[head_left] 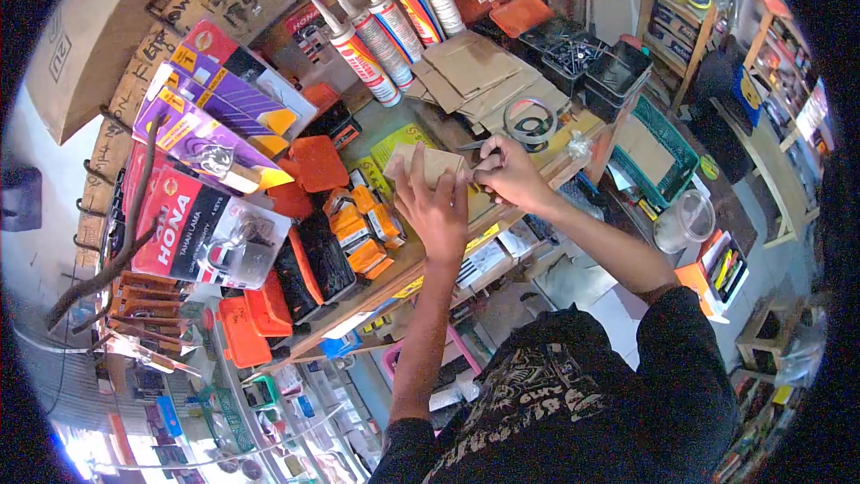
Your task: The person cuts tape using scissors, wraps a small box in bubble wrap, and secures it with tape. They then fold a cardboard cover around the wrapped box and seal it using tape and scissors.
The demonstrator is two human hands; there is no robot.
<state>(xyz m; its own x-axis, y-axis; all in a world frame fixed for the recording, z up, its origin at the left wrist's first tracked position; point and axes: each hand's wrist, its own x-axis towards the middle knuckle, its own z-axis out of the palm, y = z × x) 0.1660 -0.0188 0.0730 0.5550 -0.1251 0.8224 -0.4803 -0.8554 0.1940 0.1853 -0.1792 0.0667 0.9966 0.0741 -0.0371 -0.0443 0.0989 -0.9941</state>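
A small brown paper packet (441, 164) lies at the front of the cluttered counter. My left hand (434, 211) holds it down, its fingers laid over the top and slightly apart. At the packet's right end, my right hand (512, 175) has its thumb and fingers pinched together; what is between them is hidden. Just beyond the right hand is a roll of clear tape (518, 132). Flat sheets of brown paper (475, 67) are stacked behind the packet. A yellow-green printed sheet (394, 148) shows beside and partly under it.
Sealant tubes (363, 63) stand at the back. Padlock blister packs (202, 233) hang at left, near orange bins (315, 163) and orange-and-black small boxes (361, 233). Black trays of hardware (569, 58) sit at right. A green basket (658, 148) is beyond the counter's edge.
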